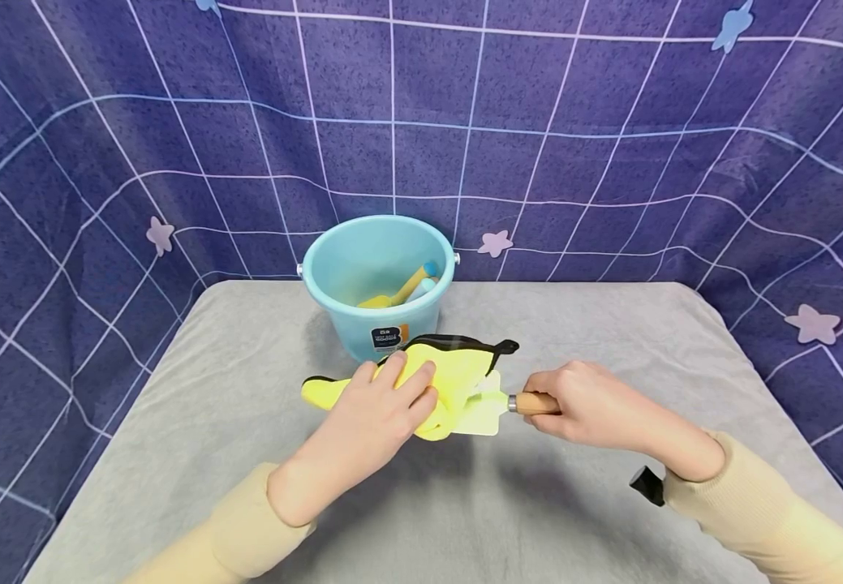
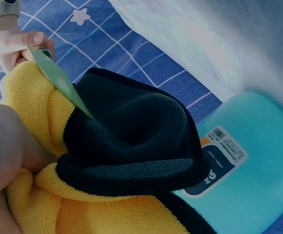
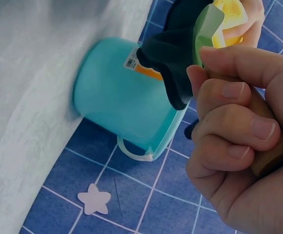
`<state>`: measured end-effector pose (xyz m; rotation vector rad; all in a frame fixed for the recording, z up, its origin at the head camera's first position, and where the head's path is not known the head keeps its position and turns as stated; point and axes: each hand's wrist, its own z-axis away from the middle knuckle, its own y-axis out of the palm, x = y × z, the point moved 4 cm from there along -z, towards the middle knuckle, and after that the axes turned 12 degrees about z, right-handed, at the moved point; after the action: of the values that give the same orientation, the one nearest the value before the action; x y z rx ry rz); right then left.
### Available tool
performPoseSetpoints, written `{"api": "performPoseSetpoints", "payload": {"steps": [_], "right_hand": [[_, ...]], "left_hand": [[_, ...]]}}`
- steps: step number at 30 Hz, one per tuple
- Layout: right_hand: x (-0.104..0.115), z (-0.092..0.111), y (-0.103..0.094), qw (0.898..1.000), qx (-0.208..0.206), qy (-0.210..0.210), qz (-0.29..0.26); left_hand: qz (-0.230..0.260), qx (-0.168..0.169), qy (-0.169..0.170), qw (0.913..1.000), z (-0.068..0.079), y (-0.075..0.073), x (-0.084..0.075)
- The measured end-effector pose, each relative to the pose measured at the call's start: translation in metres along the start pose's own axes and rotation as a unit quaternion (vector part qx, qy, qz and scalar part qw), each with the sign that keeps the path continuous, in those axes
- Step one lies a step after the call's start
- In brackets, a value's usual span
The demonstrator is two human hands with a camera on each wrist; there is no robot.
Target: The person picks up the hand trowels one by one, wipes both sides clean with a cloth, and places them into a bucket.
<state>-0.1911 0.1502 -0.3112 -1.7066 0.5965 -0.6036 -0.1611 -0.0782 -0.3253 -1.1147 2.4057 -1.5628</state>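
Observation:
My right hand grips the wooden handle of a small hand shovel, whose flat pale green-yellow blade points left. A microfiber cloth, yellow on one side and dark on the other with a black edge, is bunched around the blade. My left hand holds the cloth against the shovel, its fingers curled over the yellow side. In the left wrist view, part of the blade shows between the yellow fold and the dark side of the cloth. The far end of the blade is hidden under the cloth.
A light blue bucket with a label stands just behind the cloth. Inside it lie a yellow tool with a blue end and a pale blue piece. A grey cover lies over the table, with a blue gridded curtain behind.

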Motion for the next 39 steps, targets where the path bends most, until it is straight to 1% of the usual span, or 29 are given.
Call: {"api": "performPoseSetpoints", "payload": {"steps": [8, 13, 21, 28, 33, 39], "right_hand": [[-0.002, 0.001, 0.002, 1.0, 0.012, 0.005, 0.007], [-0.002, 0.002, 0.002, 1.0, 0.01, -0.002, 0.008], [-0.003, 0.002, 0.002, 1.0, 0.009, -0.002, 0.006], [-0.004, 0.001, 0.003, 1.0, 0.011, 0.005, -0.003], [-0.004, 0.001, 0.003, 1.0, 0.009, 0.009, -0.012], [-0.004, 0.0, 0.003, 0.999, 0.017, 0.016, -0.023]], "left_hand": [[0.002, -0.012, -0.007, 0.9999, 0.012, 0.002, 0.009], [0.021, -0.013, -0.02, 0.9995, 0.02, 0.007, 0.017], [0.034, -0.002, -0.036, 0.9988, 0.029, 0.01, 0.025], [0.046, -0.002, -0.045, 0.9979, 0.032, 0.01, 0.03], [0.047, 0.0, -0.057, 0.9973, 0.036, 0.01, 0.034], [0.053, 0.014, -0.07, 0.996, 0.041, 0.011, 0.039]]}}
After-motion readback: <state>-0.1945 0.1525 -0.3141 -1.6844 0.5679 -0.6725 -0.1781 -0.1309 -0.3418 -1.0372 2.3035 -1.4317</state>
